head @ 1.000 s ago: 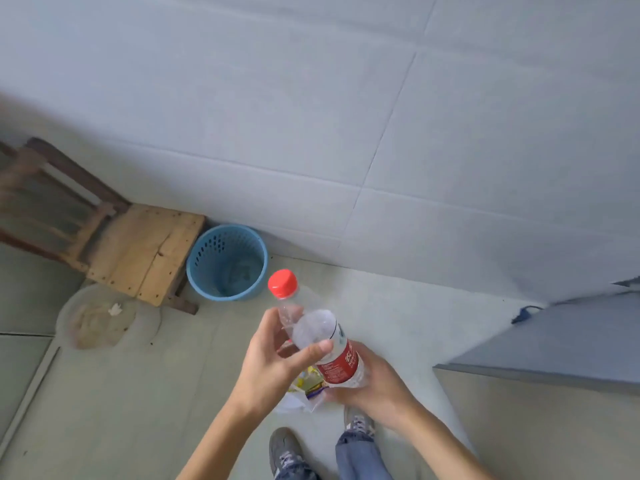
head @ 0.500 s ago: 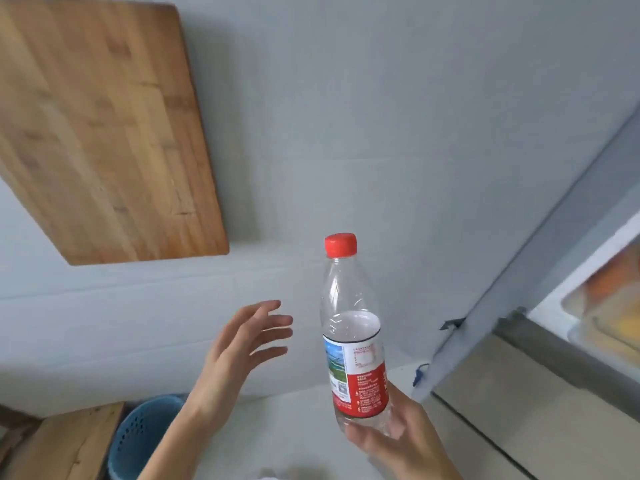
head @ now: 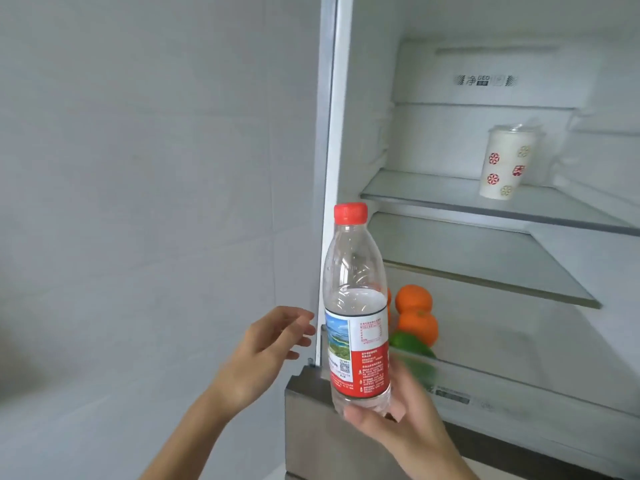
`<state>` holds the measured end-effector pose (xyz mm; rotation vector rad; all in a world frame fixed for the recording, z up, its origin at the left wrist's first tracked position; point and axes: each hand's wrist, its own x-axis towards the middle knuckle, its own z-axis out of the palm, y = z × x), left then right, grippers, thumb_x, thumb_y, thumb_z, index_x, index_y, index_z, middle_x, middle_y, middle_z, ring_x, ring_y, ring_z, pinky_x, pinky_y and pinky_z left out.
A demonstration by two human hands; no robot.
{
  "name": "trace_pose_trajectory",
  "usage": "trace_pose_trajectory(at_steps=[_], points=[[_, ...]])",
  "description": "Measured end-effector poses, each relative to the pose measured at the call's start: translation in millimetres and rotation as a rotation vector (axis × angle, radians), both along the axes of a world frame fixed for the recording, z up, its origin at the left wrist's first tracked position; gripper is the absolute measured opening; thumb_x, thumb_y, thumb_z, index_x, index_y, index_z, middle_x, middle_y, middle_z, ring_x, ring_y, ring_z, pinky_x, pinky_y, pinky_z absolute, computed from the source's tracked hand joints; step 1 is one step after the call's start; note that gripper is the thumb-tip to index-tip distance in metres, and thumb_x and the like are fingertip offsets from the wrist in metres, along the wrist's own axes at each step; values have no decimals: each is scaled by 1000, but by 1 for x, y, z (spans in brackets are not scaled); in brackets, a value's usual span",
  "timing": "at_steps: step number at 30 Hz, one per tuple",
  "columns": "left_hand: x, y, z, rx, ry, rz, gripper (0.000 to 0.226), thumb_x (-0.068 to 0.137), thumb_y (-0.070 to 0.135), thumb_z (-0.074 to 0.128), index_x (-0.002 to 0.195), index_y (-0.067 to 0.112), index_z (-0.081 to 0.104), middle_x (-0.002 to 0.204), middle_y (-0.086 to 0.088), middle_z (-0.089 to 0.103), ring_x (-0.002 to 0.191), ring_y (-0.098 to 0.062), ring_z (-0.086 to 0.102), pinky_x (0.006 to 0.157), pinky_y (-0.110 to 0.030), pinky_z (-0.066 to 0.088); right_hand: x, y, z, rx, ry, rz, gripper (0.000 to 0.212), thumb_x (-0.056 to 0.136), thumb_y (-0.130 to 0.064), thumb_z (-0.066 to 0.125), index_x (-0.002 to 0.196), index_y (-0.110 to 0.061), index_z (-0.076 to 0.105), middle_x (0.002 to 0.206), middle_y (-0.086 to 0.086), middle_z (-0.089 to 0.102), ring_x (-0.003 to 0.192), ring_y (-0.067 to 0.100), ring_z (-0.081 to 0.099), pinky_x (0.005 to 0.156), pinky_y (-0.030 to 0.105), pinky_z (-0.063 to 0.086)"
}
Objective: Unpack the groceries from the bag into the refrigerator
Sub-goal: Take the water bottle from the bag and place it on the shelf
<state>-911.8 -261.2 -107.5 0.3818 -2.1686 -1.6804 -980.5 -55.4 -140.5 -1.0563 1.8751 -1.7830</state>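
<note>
A clear plastic water bottle (head: pixel 356 306) with a red cap (head: pixel 350 213) and a red and white label stands upright in my right hand (head: pixel 398 427), just in front of the open refrigerator (head: pixel 363 98), at its left edge. My right fingers (head: pixel 356 416) are curled around the bottle's base. I judge the low grip is meant to let the cap and body pass in first, so the bottom can be set down flat. The bottle is about half full, and holding it upright keeps the water settled.

My left hand (head: pixel 263 355) hovers just beside the label without touching it, fingers loose and spread, holding nothing. It looks ready to steady the bottle.

Behind the bottle, low in the refrigerator, sit oranges (head: pixel 415 313) with a green fruit (head: pixel 408 342) in front of them. A glass shelf (head: pixel 485 265) lies above them. On the upper shelf (head: pixel 433 202) stands a white patterned cup (head: pixel 504 164) with a lid. A pale tiled wall (head: pixel 138 168) fills the left side.
</note>
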Motion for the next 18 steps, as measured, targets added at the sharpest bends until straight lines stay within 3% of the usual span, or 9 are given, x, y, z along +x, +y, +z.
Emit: trace_pose_trajectory(at_steps=[2, 4, 6, 8, 12, 15, 18], points=[[-29, 15, 9, -70, -16, -13, 25, 99, 38, 49, 107, 24, 69, 99, 6, 73, 93, -12, 68, 86, -36, 57, -23, 13, 17, -52, 25, -48, 65, 74, -28, 84, 132, -35, 55, 129, -8, 67, 119, 12, 64, 97, 23, 52], [-50, 25, 19, -83, 3, 18, 27, 100, 36, 47, 102, 23, 71, 95, 5, 75, 89, -14, 68, 82, -31, 55, -40, 21, 34, -89, 21, -42, 62, 79, -27, 78, 135, -26, 51, 124, 1, 70, 112, 21, 68, 89, 28, 56], [-66, 34, 31, 15, 45, 27, 30, 101, 33, 47, 100, 17, 72, 93, -3, 76, 84, -21, 69, 77, -33, 55, -51, 26, 48, -77, 31, -50, 58, 80, -37, 73, 133, -28, 53, 117, 6, 71, 102, 27, 70, 75, 32, 58], [-80, 39, 43, 92, 54, -25, 32, 101, 32, 47, 102, 12, 72, 96, -9, 76, 85, -23, 71, 79, -38, 56, -61, 28, 65, -75, 60, -89, 52, 78, -43, 72, 126, -33, 56, 111, 1, 73, 96, 20, 72, 71, 30, 58], [-111, 42, 61, 213, 13, -160, 38, 101, 37, 45, 113, 12, 70, 107, -15, 74, 99, -31, 72, 86, -44, 57, -91, 26, 96, -39, 105, -163, 41, 81, -44, 74, 115, -32, 57, 102, -14, 74, 91, 5, 72, 78, 29, 56], [-131, 47, 68, 343, -27, -228, 42, 100, 41, 43, 114, 11, 69, 109, -19, 72, 96, -31, 71, 77, -41, 59, -116, 21, 109, 40, 124, -248, 47, 75, -57, 75, 112, -36, 56, 103, -16, 74, 95, 3, 71, 89, 42, 57], [-143, 51, 73, 425, -30, -307, 48, 99, 48, 39, 119, 15, 66, 108, -19, 72, 94, -30, 70, 76, -41, 58, -135, 19, 119, 158, 168, -320, 42, 74, -54, 76, 108, -37, 58, 98, -16, 73, 90, -6, 68, 87, 29, 55]])
